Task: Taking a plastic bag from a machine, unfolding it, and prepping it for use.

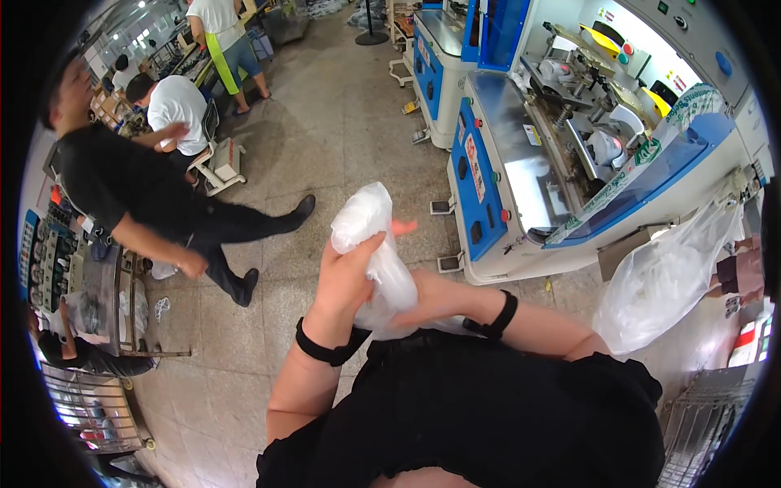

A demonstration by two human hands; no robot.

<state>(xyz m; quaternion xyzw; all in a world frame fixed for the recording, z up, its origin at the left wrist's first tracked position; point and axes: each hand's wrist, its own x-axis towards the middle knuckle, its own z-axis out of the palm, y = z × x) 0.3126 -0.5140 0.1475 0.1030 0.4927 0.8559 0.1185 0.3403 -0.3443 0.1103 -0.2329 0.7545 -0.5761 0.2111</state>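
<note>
A rolled-up bundle of clear, whitish plastic, seemingly a plastic bag (366, 215), is held upright in front of my waist. My left hand (342, 276) closes round its left side, thumb across the front. Reddish fingertips poke out past the bundle's right edge. At its lower end my right hand (427, 297) grips from the right; its fingers are mostly hidden behind the plastic. Whether anything is wrapped inside the bundle cannot be made out. Black bands circle both wrists.
Blue-and-white machines (488, 179) line the right side. A large filled plastic bag (663, 272) hangs at right. On the left a person in black (122, 171) strides by; another sits in a white shirt (175, 110). A wire cart (89, 407) stands lower left.
</note>
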